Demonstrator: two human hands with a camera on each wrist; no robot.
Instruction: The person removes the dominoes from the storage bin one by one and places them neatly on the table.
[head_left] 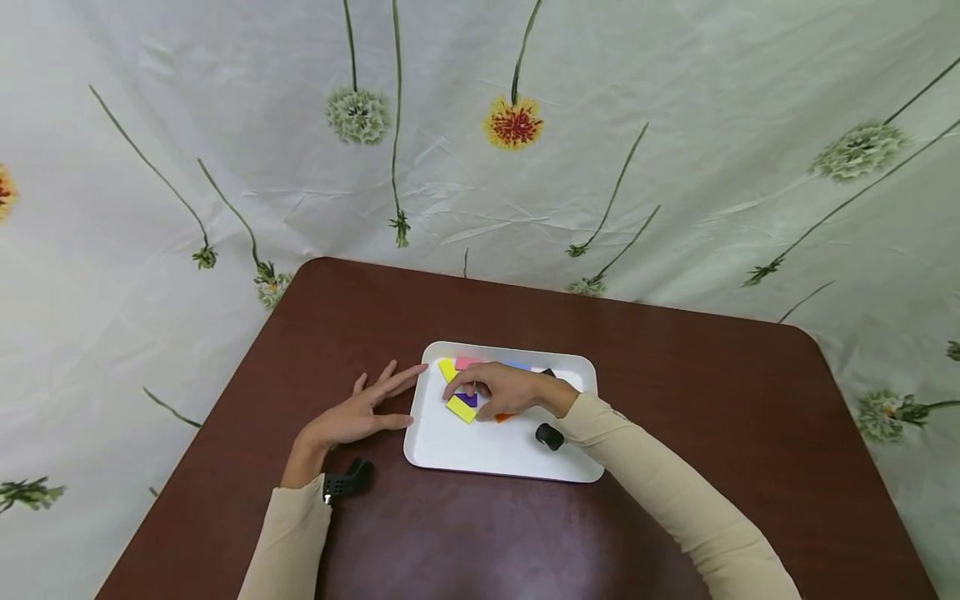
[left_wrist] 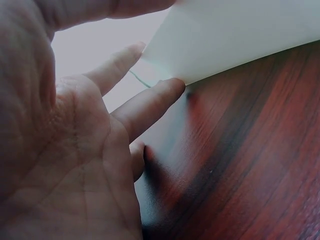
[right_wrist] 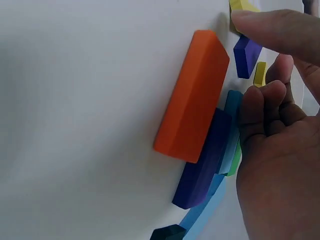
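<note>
My left hand (head_left: pixel 352 417) lies at the left side of a white tray (head_left: pixel 487 454), fingers spread, with the index fingertip and thumb at its rim. In the left wrist view, the fingers (left_wrist: pixel 150 107) reach to the tray's edge. Over the tray, my right hand (head_left: pixel 506 387) bends down with thumb and index finger at opposite ends of a yellow block (head_left: pixel 461 409). A purple block (head_left: pixel 468 399) lies beside that block, under the hand. In the right wrist view, the thumb overlaps the yellow block (right_wrist: pixel 245 6), and an orange block (right_wrist: pixel 192 97) lies near the palm.
Along the tray's far side are another yellow block (head_left: pixel 447 368), a pink block (head_left: pixel 467 362), a blue block (head_left: pixel 517 365) and a black piece (head_left: pixel 548 372). More blue and green blocks show near the palm. The tray stands on a dark reddish-brown table (head_left: pixel 712 433).
</note>
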